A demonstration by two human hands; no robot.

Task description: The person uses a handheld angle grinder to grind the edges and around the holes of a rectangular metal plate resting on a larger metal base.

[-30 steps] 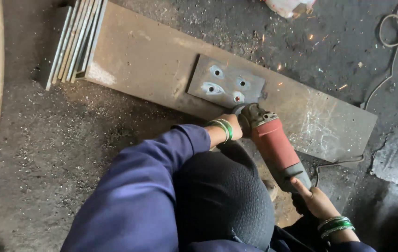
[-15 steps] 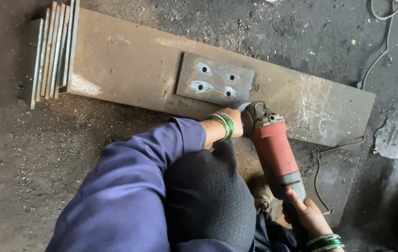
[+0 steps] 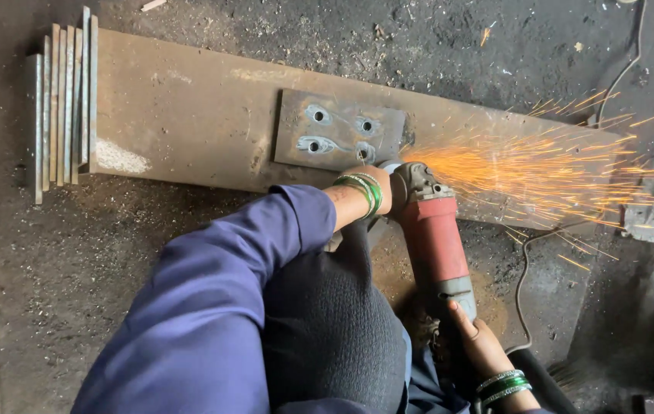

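A red angle grinder (image 3: 432,230) bites at the lower right edge of a small drilled steel plate (image 3: 338,130), throwing orange sparks (image 3: 541,172) to the right across the long rusty steel slab (image 3: 189,115) that the plate lies on. The left hand (image 3: 376,188), green bangles at the wrist, is closed on the tool's head just below the plate, while the right hand (image 3: 480,345) grips its grey tail end, nearer the body. A stack of flat steel strips (image 3: 62,100) stands on edge at the slab's left end, on the dark gritty floor (image 3: 74,253).
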